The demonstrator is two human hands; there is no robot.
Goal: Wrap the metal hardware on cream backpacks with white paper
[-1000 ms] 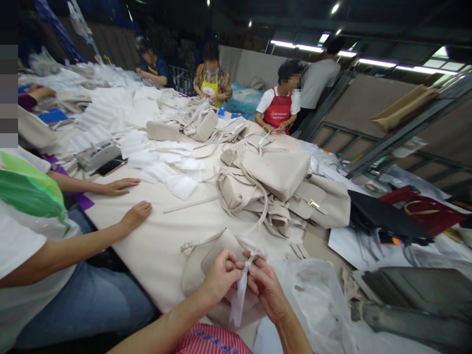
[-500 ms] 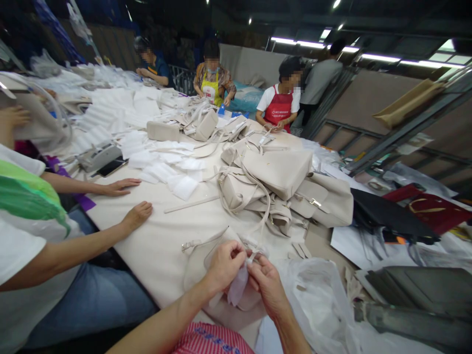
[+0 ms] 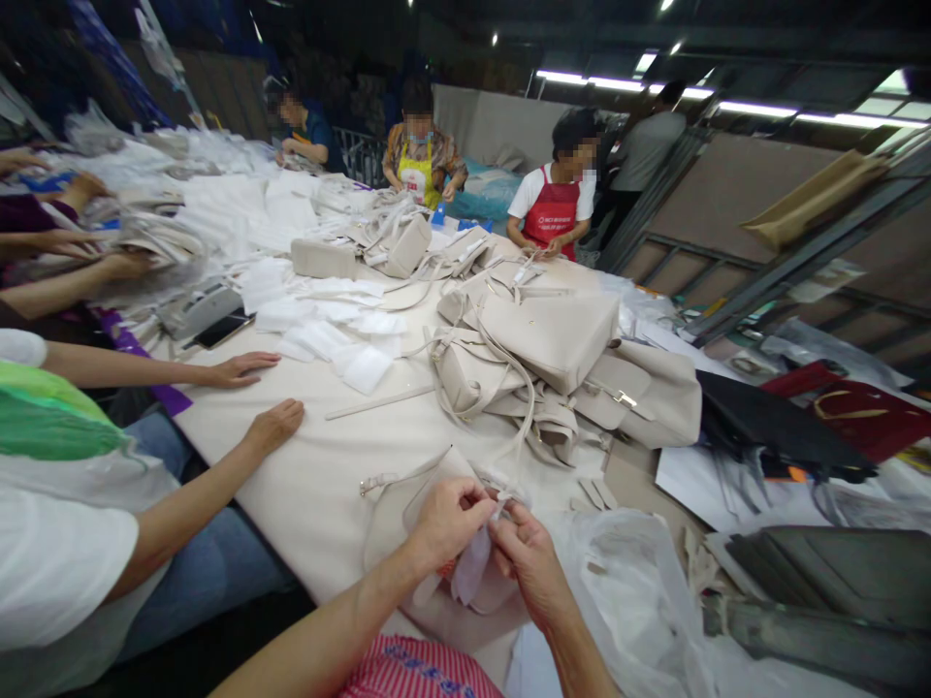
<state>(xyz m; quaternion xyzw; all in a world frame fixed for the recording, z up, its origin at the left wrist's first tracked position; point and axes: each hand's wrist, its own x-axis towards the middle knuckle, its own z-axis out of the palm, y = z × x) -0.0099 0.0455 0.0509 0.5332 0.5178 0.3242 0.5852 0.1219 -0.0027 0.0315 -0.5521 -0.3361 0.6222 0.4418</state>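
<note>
A cream handbag [image 3: 389, 528] lies in front of me at the table's near edge, its buckled strap [image 3: 378, 482] lying across the top. Over it, my left hand [image 3: 452, 519] is closed in a pinch at a thin white wrapping piece [image 3: 472, 570] that hangs down between my hands. Close beside it, my right hand [image 3: 525, 553] has its fingers closed on a narrow pale strap [image 3: 503, 498] of the bag. The fingertips almost meet, and they partly hide what they grip.
Beyond my hands a heap of cream handbags [image 3: 557, 334] covers the table [image 3: 291, 494]. White wrapping sheets [image 3: 364, 364] lie to its left. A co-worker's hands [image 3: 276, 425] rest on the table at left. On my right are a plastic bag [image 3: 626, 582] and grey panels [image 3: 836, 572]. Other people work across the table.
The co-worker at left has leaned lower, uncovering other people's arms behind. My hands stay at nearly the same spot; a small orange-red patch now shows beneath my left hand.
</note>
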